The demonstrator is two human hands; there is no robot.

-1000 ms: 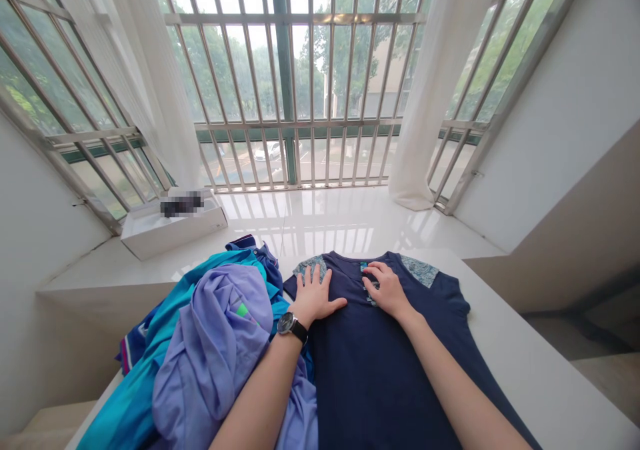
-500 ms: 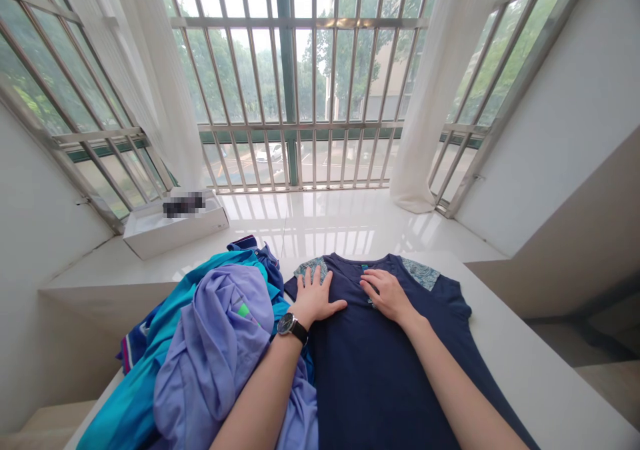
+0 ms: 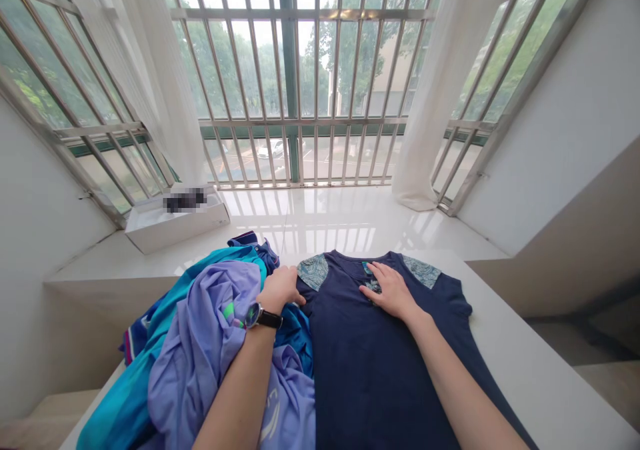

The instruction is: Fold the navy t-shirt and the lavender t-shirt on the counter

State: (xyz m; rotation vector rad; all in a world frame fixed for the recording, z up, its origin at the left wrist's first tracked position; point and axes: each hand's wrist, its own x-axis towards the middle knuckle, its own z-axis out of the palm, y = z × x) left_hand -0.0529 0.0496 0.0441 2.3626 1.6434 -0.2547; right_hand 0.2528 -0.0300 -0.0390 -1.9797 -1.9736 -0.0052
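I saw the navy shirt [image 3: 380, 370] lying lengthwise toward the person on the desk [image 3: 530, 350]; the right hand [image 3: 391, 291] rested spread below its collar [image 3: 346, 257]; the left hand [image 3: 280, 287], apart, was at its sleeve [image 3: 309, 294], grip hidden.

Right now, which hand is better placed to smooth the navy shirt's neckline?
Likely the right hand: it is over the navy shirt just below the neckline, while the left hand is out by one sleeve.

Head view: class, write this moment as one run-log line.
navy T-shirt: laid flat | left hand: at its sleeve, grip unclear | right hand: open on its front | lilac garment: crumpled beside T-shirt
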